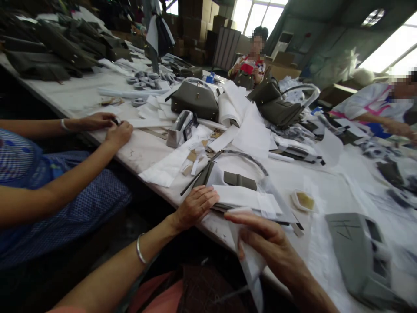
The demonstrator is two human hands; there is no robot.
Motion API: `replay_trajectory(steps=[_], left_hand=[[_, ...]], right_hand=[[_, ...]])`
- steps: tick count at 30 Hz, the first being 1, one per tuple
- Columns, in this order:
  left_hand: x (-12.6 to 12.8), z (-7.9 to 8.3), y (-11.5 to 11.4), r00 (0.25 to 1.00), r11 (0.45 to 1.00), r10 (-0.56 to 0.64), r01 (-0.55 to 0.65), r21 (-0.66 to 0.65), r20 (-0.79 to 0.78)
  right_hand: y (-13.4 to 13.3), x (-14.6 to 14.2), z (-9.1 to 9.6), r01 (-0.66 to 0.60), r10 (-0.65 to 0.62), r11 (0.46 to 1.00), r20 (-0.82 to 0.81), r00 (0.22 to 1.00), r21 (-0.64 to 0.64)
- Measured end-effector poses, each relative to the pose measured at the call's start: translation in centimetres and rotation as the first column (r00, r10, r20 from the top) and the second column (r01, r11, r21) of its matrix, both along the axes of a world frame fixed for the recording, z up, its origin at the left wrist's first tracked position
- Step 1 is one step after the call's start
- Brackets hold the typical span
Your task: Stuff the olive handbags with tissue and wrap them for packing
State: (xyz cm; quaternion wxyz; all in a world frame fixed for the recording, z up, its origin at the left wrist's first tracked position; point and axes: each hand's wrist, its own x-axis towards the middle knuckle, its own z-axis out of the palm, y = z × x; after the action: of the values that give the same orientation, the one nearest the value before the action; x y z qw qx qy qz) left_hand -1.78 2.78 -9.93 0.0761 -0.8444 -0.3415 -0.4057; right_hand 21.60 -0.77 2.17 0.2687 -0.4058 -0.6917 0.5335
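Note:
A grey-olive handbag (206,174) lies on the table in front of me, its handle wrapped in film and a white sheet (243,196) across its near side. My left hand (198,203) grips the near left end of the bag, fingers laid together over its edge; the thumb is hidden. Just right of it, my right hand (265,232) pinches a thin white wrapping sheet (252,261) that hangs down past the table edge. The thumb and fingers are bent around that sheet. A small olive flap (240,180) shows on the bag.
On the left, a co-worker's hands (119,130) handle a small item. A tape dispenser (180,128) and another handbag (195,102) stand beyond. At right are a yellowish block in a small tray (304,201) and a grey tape machine (356,252). Two people work across the table.

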Motion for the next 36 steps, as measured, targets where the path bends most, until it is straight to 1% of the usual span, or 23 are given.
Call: replay_trajectory(steps=[1,2,3,4,5,7,8,9,10,11,14,18,20,23,24,25,27,30,32,33,36], left_hand=[[0.1,-0.1,0.0,1.0,1.0,0.002,-0.002,0.001,0.009],[0.1,-0.1,0.0,1.0,1.0,0.005,-0.005,0.003,0.017],[0.2,-0.2,0.0,1.0,1.0,0.007,-0.007,0.005,0.025],[0.2,-0.2,0.0,0.999,1.0,0.01,-0.011,0.009,0.035],[0.3,-0.3,0.0,0.999,1.0,0.013,-0.014,0.013,0.045],[0.3,-0.5,0.0,0.998,1.0,0.02,-0.02,0.012,0.055],[0.3,-0.6,0.0,0.998,1.0,0.023,-0.023,0.008,0.055],[0.3,-0.7,0.0,0.998,1.0,0.026,-0.026,0.004,0.051],[0.3,-0.8,0.0,0.998,1.0,0.028,-0.028,0.001,0.048],[0.2,-0.9,0.0,0.998,1.0,0.029,-0.029,0.0,0.048],[0.2,-1.0,-0.1,0.997,1.0,0.03,-0.03,0.002,0.073],[0.2,-1.0,-0.1,0.996,1.0,0.005,-0.006,0.012,0.085],[0.1,-0.9,-0.1,0.997,1.0,-0.003,0.003,-0.001,0.077],[-0.1,-0.9,-0.1,0.999,1.0,-0.009,0.01,-0.024,0.041],[-0.1,-0.9,-0.1,0.999,1.0,-0.01,0.01,-0.027,0.033],[-0.1,-1.0,-0.2,1.0,0.999,-0.012,0.013,-0.033,0.028],[0.0,-1.1,-0.2,0.999,0.999,-0.006,0.008,-0.052,0.039],[0.2,-1.5,-0.2,0.997,0.998,0.025,-0.021,-0.056,0.079],[0.2,-1.6,-0.2,0.995,0.999,0.034,-0.03,-0.045,0.095],[0.2,-1.5,-0.2,0.995,0.999,0.028,-0.024,-0.044,0.097],[0.1,-1.2,-0.2,0.997,0.998,-0.007,0.012,-0.06,0.074]], right_hand=[[0.8,-1.1,-0.6,-0.038,0.029,0.989,0.06,0.998,0.145],[1.7,-2.0,-1.1,-0.075,0.034,0.952,0.143,0.989,0.297],[2.6,-2.7,-1.6,-0.117,0.01,0.889,0.236,0.972,0.443],[3.5,-3.2,-2.1,-0.163,-0.038,0.808,0.326,0.945,0.567],[4.3,-3.5,-2.5,-0.221,-0.092,0.723,0.409,0.908,0.654],[5.7,-3.8,-3.0,-0.347,-0.189,0.576,0.534,0.824,0.74],[6.4,-3.8,-3.2,-0.395,-0.228,0.522,0.57,0.789,0.756],[6.9,-3.8,-3.4,-0.428,-0.259,0.486,0.593,0.762,0.762],[7.4,-3.7,-3.5,-0.445,-0.282,0.47,0.607,0.743,0.763],[7.8,-3.7,-3.5,-0.449,-0.3,0.467,0.614,0.73,0.762],[8.5,-3.5,-3.5,-0.438,-0.332,0.486,0.623,0.708,0.756],[8.8,-3.7,-3.5,-0.443,-0.307,0.482,0.619,0.722,0.756],[8.8,-3.9,-3.5,-0.405,-0.289,0.523,0.603,0.744,0.75],[9.0,-3.9,-3.4,-0.294,-0.289,0.619,0.559,0.777,0.729],[9.1,-3.9,-3.3,-0.266,-0.292,0.64,0.548,0.784,0.721],[9.2,-3.8,-3.2,-0.254,-0.293,0.65,0.544,0.786,0.717],[9.3,-3.6,-3.0,-0.277,-0.29,0.637,0.557,0.778,0.719],[9.1,-3.4,-2.9,-0.344,-0.293,0.567,0.574,0.765,0.748],[8.8,-3.4,-3.1,-0.346,-0.301,0.535,0.557,0.774,0.77],[8.7,-3.4,-3.2,-0.338,-0.303,0.531,0.546,0.781,0.777],[8.5,-3.5,-3.6,-0.324,-0.274,0.54,0.527,0.804,0.777]])
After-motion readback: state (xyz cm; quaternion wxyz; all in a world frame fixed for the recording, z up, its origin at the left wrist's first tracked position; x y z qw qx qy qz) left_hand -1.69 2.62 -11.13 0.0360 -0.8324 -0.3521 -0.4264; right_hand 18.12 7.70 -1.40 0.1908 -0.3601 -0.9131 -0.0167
